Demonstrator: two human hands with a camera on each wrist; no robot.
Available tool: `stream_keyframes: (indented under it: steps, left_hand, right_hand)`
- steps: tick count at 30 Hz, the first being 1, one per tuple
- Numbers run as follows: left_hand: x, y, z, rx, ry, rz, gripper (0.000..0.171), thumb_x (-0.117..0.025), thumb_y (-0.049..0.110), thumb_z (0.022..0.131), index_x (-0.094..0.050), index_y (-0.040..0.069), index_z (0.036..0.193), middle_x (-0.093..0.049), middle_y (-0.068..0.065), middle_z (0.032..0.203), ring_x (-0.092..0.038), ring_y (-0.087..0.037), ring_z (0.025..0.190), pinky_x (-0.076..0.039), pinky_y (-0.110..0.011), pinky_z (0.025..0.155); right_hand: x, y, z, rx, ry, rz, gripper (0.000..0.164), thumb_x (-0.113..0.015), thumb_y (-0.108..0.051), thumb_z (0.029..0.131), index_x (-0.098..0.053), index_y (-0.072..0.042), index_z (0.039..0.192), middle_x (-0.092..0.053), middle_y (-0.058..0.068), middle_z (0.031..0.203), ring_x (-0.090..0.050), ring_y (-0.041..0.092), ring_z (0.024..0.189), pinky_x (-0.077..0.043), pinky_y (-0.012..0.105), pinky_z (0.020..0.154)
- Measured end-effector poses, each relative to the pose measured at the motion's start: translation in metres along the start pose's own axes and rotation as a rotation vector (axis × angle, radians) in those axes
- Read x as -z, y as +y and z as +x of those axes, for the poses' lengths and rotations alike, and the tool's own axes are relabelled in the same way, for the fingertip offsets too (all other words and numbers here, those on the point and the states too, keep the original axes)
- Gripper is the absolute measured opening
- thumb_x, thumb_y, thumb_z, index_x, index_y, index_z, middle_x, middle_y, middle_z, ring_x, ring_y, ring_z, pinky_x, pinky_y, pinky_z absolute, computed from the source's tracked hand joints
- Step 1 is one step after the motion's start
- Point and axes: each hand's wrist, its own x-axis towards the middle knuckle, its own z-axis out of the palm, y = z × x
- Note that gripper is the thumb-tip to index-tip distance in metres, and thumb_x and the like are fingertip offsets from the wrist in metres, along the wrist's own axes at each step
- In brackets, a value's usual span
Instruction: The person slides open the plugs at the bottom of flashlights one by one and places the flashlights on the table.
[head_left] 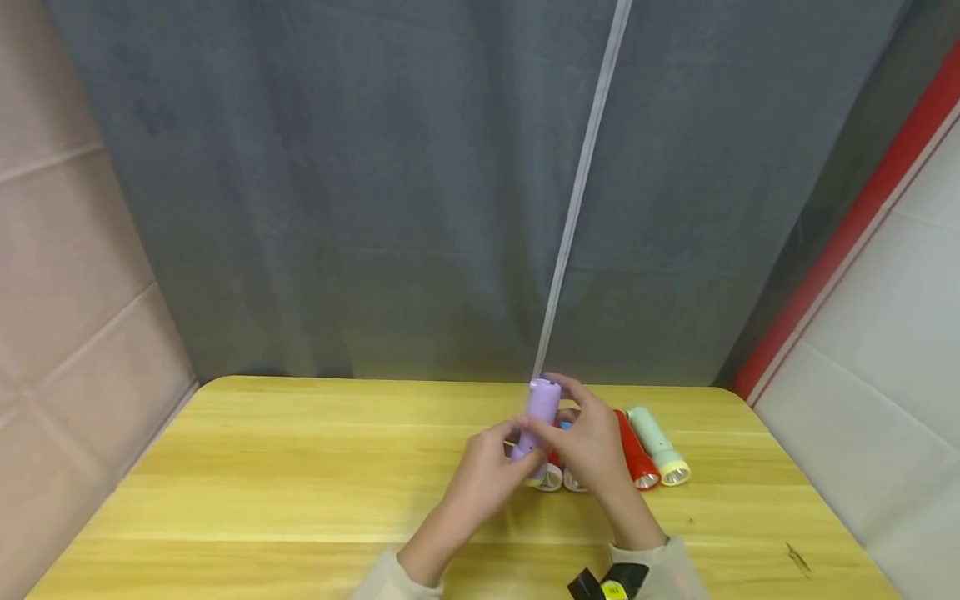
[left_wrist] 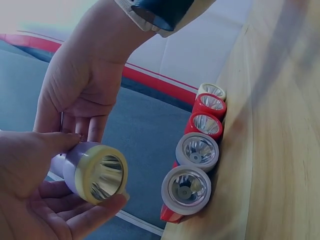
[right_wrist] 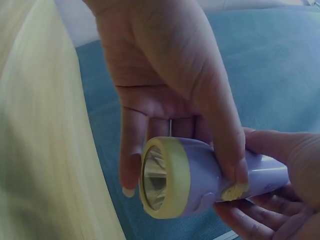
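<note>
Both hands hold a purple flashlight (head_left: pixel 542 402) with a cream rim, raised over the table and tilted lens-down in the head view. My left hand (head_left: pixel 486 473) grips it near the lens end; in the right wrist view the thumb of that hand lies at the cream switch (right_wrist: pixel 234 192). Around the body toward the tail, my right hand (head_left: pixel 592 442) pinches with thumb and fingers. The reflector (left_wrist: pixel 107 178) shows clearly in the left wrist view. Part of the barrel is hidden behind fingers.
Several flashlights lie in a row on the wooden table (head_left: pixel 300 483), including a mint green one (head_left: pixel 651 431), a red one (head_left: pixel 633 450) and a white-rimmed one (left_wrist: pixel 186 190). A grey curtain (head_left: pixel 337 208) hangs behind the table, and pale panels flank it.
</note>
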Motion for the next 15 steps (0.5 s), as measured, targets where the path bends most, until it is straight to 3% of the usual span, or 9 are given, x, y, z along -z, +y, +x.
stream_keyframes:
  steps: [6, 11, 15]
  left_hand:
    - [0.002, 0.003, -0.007, -0.040, -0.027, 0.039, 0.035, -0.071, 0.027, 0.091, -0.068, 0.002, 0.115, -0.074, -0.015, 0.110, -0.066, -0.012, 0.081, -0.055, -0.020, 0.064]
    - [0.004, 0.004, -0.020, -0.050, -0.062, 0.031, 0.034, -0.071, 0.028, 0.092, -0.067, 0.003, 0.115, -0.073, -0.013, 0.108, -0.065, -0.010, 0.084, -0.054, -0.020, 0.065]
    - [0.004, 0.008, -0.027, -0.073, -0.037, 0.072, 0.033, -0.071, 0.029, 0.091, -0.067, 0.005, 0.113, -0.073, -0.010, 0.106, -0.063, -0.008, 0.084, -0.053, -0.021, 0.068]
  right_hand:
    - [0.002, -0.001, -0.008, 0.071, 0.019, -0.016, 0.047, -0.083, -0.027, 0.085, -0.066, -0.012, 0.125, -0.072, 0.012, 0.116, -0.076, 0.029, 0.096, -0.063, 0.032, 0.077]
    - [0.005, -0.005, -0.015, 0.109, -0.038, 0.029, 0.037, -0.080, -0.022, 0.088, -0.067, -0.010, 0.121, -0.076, 0.010, 0.110, -0.075, 0.019, 0.095, -0.060, 0.025, 0.077]
    - [0.010, -0.010, -0.019, 0.108, -0.073, 0.059, 0.036, -0.081, -0.022, 0.087, -0.066, -0.010, 0.118, -0.078, 0.009, 0.105, -0.074, 0.010, 0.091, -0.059, 0.022, 0.077]
